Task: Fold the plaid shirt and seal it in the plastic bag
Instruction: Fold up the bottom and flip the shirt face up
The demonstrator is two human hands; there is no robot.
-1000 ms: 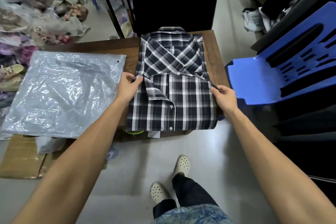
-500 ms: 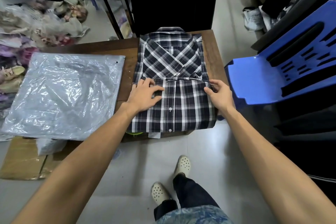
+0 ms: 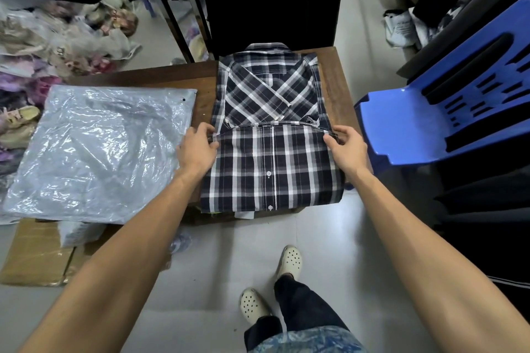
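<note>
Plaid shirt (image 3: 272,152) lies half-folded, left hand (image 3: 198,149) and right hand (image 3: 348,149) pinching its folded edge.

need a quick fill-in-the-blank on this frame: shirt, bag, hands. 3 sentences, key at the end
1. The plaid shirt lies on a wooden ____.
2. The plastic bag lies to the ____ of the shirt.
3. The left hand and the right hand each have a grip on one end of the shirt's folded ____.

Missing words: table; left; edge
</note>
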